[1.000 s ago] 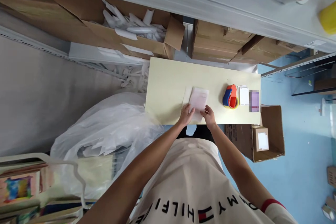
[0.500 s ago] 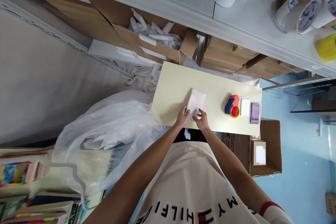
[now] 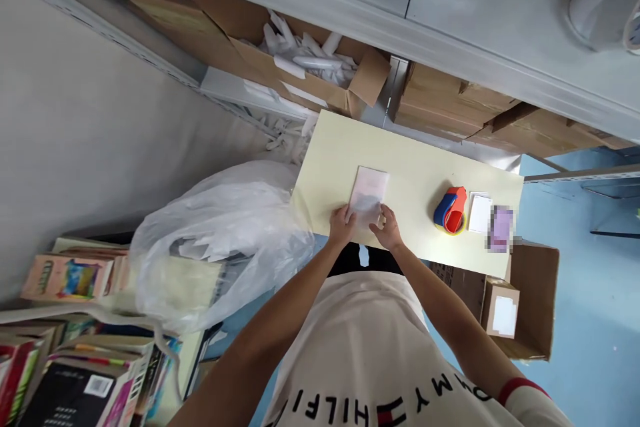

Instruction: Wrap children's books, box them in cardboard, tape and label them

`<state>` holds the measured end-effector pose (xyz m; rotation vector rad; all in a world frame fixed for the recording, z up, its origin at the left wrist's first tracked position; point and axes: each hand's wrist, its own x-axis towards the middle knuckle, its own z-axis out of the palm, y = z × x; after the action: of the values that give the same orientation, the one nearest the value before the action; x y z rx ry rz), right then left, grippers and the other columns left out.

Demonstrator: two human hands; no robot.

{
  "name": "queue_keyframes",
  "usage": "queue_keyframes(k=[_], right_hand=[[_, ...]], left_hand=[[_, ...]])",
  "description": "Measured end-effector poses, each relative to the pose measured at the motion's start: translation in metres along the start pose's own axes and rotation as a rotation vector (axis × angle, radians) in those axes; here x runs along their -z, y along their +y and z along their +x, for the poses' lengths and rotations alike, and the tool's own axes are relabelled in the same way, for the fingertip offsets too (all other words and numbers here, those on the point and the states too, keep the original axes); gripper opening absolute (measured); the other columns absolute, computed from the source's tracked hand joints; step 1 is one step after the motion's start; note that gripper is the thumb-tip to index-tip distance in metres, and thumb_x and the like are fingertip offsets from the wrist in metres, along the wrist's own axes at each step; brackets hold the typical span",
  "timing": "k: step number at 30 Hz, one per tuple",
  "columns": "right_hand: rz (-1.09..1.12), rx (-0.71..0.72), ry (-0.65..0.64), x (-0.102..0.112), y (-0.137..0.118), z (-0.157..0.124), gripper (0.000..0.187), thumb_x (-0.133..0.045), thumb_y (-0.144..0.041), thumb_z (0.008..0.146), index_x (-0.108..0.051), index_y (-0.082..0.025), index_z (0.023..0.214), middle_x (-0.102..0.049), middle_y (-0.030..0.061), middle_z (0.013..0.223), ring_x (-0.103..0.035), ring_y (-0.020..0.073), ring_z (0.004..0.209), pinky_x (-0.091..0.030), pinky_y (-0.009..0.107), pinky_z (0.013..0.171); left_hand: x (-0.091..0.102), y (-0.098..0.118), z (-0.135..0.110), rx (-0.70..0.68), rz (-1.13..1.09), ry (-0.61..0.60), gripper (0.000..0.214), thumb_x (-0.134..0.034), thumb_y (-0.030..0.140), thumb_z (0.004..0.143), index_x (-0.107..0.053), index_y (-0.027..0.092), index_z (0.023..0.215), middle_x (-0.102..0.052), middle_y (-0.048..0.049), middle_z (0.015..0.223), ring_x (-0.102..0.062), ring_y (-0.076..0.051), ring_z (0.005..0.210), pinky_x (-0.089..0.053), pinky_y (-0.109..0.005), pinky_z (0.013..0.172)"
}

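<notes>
A thin pale pink booklet (image 3: 369, 188) lies on the cream table (image 3: 410, 167), its near end wrapped in clear film. My left hand (image 3: 341, 225) grips the near left corner of it, fingers curled. At the near right corner my right hand (image 3: 387, 230) pinches the same edge. Both hands sit at the table's front edge, close together.
A red and blue tape dispenser (image 3: 451, 209), white labels (image 3: 480, 213) and a blurred purple item (image 3: 501, 229) lie at the table's right. A big clear plastic bag (image 3: 220, 240) fills the left, books (image 3: 75, 360) below it. Cardboard boxes (image 3: 520, 307) stand right and behind.
Both hands have drawn closer together on the booklet's near end, and the film now covers that end. The view has shifted slightly right and down.
</notes>
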<state>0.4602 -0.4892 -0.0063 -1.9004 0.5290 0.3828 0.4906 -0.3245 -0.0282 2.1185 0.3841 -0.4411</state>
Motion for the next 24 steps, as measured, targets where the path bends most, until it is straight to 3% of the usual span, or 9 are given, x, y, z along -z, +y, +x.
queue_keyframes(k=[4, 8, 18, 24], right_hand=[[0.023, -0.117, 0.009, 0.000, -0.006, 0.001, 0.069, -0.070, -0.028, 0.070, -0.051, -0.022, 0.136, -0.049, 0.0140, 0.138, -0.057, 0.0282, 0.116, -0.056, 0.042, 0.088], [0.010, -0.128, 0.002, -0.016, -0.018, 0.012, 0.068, -0.072, -0.026, 0.066, -0.055, -0.023, 0.132, -0.048, 0.0129, 0.138, -0.059, 0.0268, 0.112, -0.055, 0.041, 0.090], [-0.057, 0.008, 0.073, -0.073, -0.073, 0.077, 0.068, -0.071, -0.022, 0.066, -0.053, -0.022, 0.132, -0.049, 0.0137, 0.138, -0.056, 0.0268, 0.116, -0.055, 0.042, 0.091], [-0.099, 0.065, 0.106, -0.089, -0.092, 0.111, 0.074, -0.073, -0.023, 0.066, -0.049, -0.021, 0.136, -0.044, 0.0147, 0.144, -0.049, 0.0291, 0.126, -0.052, 0.043, 0.094]], left_hand=[[-0.001, 0.003, -0.007, 0.068, -0.072, -0.018, 0.045, -0.055, 0.036, 0.086, -0.059, 0.016, 0.125, -0.060, -0.0136, 0.124, -0.060, -0.026, 0.111, -0.045, -0.042, 0.102], [0.006, 0.006, 0.002, 0.078, -0.090, -0.004, 0.043, -0.056, 0.036, 0.085, -0.060, 0.017, 0.123, -0.060, -0.0133, 0.121, -0.061, -0.025, 0.107, -0.046, -0.042, 0.100], [0.061, 0.004, 0.082, -0.048, -0.119, 0.079, 0.037, -0.057, 0.034, 0.085, -0.061, 0.019, 0.118, -0.062, -0.0111, 0.111, -0.061, -0.024, 0.102, -0.049, -0.042, 0.096], [0.072, 0.010, 0.121, -0.095, -0.154, 0.058, 0.039, -0.055, 0.034, 0.087, -0.057, 0.017, 0.122, -0.061, -0.0118, 0.116, -0.061, -0.022, 0.104, -0.049, -0.037, 0.095]])
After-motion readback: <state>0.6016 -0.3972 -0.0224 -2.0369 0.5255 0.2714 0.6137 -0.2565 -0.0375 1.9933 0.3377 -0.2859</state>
